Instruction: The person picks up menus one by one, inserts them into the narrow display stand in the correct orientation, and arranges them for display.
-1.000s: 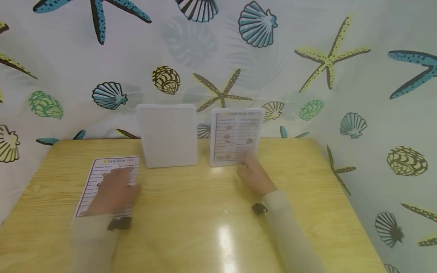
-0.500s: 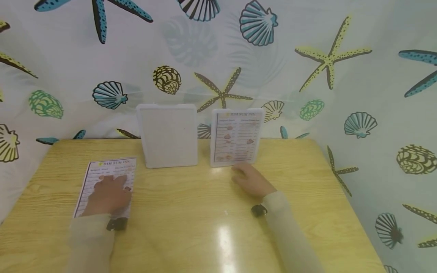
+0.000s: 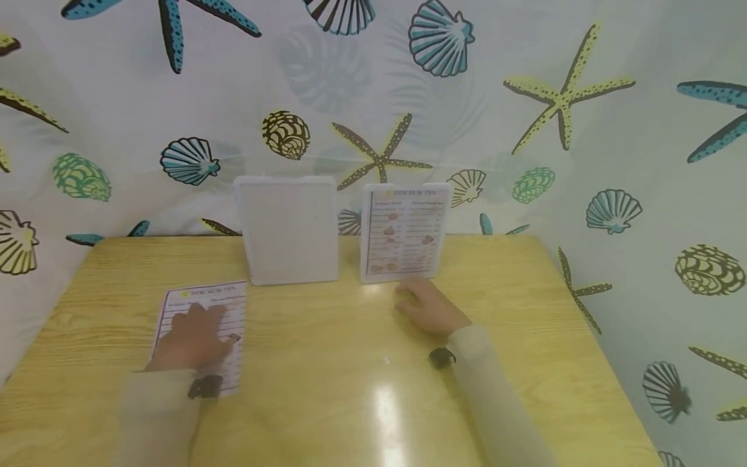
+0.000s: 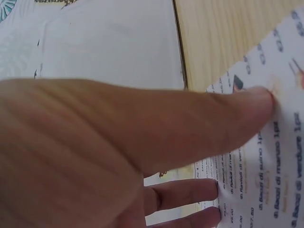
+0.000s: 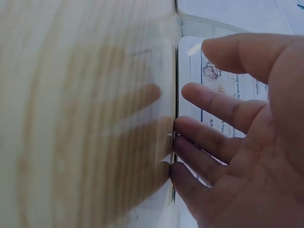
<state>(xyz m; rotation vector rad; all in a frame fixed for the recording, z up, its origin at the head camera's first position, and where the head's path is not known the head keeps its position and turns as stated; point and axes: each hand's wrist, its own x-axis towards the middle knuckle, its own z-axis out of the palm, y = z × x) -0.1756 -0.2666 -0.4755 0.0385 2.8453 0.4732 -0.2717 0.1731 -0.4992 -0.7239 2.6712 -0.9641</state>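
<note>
A printed Dim Sum Inn menu sheet lies on the table at the left, seen close up as printed paper in the left wrist view. My left hand rests on it, fingers spread and thumb stretched out over the print; the palm hides part of the text. My right hand rests sideways on the table, with loosely bent fingers and nothing in them. Just behind its fingertips stands a white-framed menu. In the right wrist view the fingertips are right at the frame's lower edge.
A blank white board leans upright at the back, left of the framed menu. Behind the wooden table hangs a white cloth printed with shells and starfish. It also runs along the right side.
The menu sheet slid left, then back right and a little nearer under my left hand. My right hand dropped from the framed menu's lower edge to the table, then stayed still.
</note>
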